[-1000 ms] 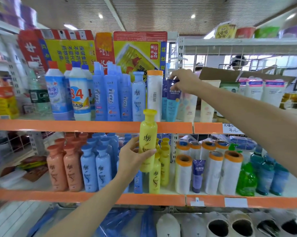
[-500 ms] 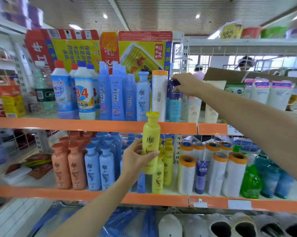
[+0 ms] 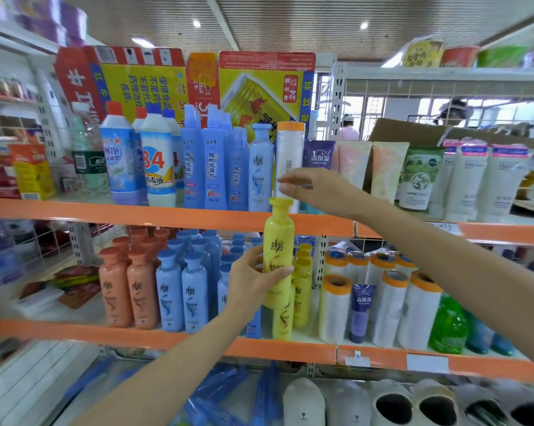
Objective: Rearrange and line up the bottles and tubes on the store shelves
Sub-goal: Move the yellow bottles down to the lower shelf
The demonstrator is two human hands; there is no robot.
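1. Your left hand (image 3: 253, 279) has its fingers curled round the yellow bottle (image 3: 278, 253), upright before the lower shelf (image 3: 167, 339).
2. Your right hand (image 3: 316, 189) hangs above its cap, fingers loosely extended, holding nothing, near the dark blue tube (image 3: 318, 155).

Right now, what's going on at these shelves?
A person is tidying store shelves. The left hand grips a yellow bottle upright in front of the lower shelf, where matching yellow bottles stand. The right hand reaches, holding nothing, toward an orange-capped white roll on the upper shelf, beside a dark blue tube.
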